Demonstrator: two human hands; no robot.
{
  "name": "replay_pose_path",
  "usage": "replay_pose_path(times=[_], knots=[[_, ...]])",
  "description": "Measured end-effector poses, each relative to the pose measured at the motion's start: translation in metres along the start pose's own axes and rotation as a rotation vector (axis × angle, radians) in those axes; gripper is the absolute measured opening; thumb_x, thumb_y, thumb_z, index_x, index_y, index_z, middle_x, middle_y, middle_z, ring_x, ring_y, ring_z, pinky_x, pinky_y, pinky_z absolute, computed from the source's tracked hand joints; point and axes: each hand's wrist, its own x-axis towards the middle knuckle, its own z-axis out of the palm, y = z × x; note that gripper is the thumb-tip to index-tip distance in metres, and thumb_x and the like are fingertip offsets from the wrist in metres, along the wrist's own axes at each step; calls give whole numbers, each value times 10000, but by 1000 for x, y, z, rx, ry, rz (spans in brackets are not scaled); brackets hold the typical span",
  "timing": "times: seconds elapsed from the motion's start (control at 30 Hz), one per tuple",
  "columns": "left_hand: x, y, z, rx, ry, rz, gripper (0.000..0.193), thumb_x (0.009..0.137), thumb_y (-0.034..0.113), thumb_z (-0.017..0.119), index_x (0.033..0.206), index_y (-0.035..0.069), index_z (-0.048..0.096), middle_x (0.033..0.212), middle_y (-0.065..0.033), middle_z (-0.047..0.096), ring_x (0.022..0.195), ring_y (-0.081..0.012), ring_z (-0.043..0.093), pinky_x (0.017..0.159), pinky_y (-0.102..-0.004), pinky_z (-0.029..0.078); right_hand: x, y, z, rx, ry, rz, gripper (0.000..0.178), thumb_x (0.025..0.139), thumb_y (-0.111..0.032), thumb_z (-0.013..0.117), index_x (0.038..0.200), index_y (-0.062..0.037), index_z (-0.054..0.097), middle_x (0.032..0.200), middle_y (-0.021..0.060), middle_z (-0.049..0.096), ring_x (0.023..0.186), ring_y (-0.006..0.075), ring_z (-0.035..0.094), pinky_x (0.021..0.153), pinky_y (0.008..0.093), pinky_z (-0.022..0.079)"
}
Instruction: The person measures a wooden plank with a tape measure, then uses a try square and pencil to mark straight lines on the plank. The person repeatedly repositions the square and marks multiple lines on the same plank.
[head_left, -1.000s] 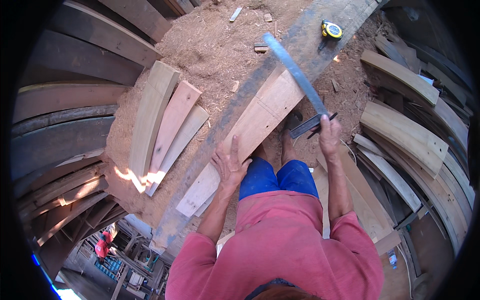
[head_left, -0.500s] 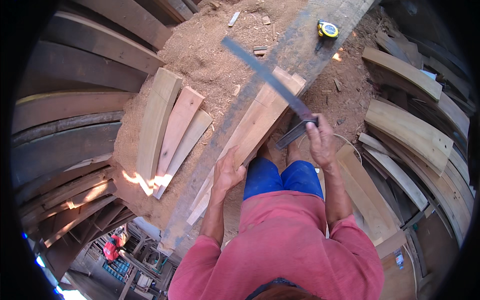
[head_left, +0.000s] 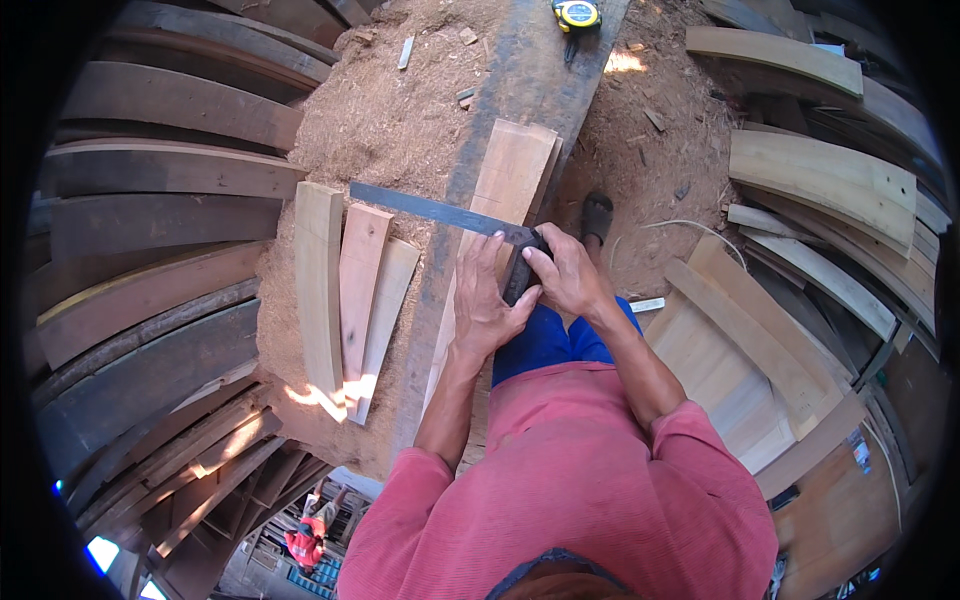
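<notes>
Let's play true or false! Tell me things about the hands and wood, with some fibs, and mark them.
The bare right hand holds the dark L-shaped metal square. True.
The square's blade points right. False: it points left.
The yellow-and-black tape measure lies on a long, worn wooden plank. True.
The bare left hand holds the tape measure. False: it's at the square.
Three flat wooden boards lie left of the plank. True.

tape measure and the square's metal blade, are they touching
Apart. The head view shows the tape measure farther up the plank, with a wide stretch of plank and board between it and the blade.
</notes>
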Motion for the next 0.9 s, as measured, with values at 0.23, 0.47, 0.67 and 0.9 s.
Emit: replay_pose_path(times=[0.23,0.47,0.67,0.9], knots=[[11,-6,23,79,118,12,747,793,119,910,1513,141,715,1490,-303,638,1317,-495,650,1107,-563,539,5,19,17,167,117,102,267,1014,-196,766,1064,60,709,890,171,726,845,210,703,771,414,564],[12,-6,25,62,139,21,780,829,105,882,1573,255,707,1491,-297,645,1256,-483,672,1068,-552,553,2,27,30,337,198,137,194,988,-129,816,1051,39,744,861,51,716,833,100,647,729,349,550],[11,-6,27,99,128,0,761,852,148,860,1587,268,699,1504,-302,633,1290,-494,659,1067,-553,566,2,11,25,293,218,142,194,989,-134,821,1038,40,754,858,49,728,813,94,642,723,341,548],[11,-5,27,115,128,-15,728,872,179,847,1580,263,702,1508,-302,630,1287,-492,661,1063,-553,573,-2,-9,17,264,188,179,151,1054,-122,771,1089,25,758,938,18,756,841,77,652,736,312,570]])
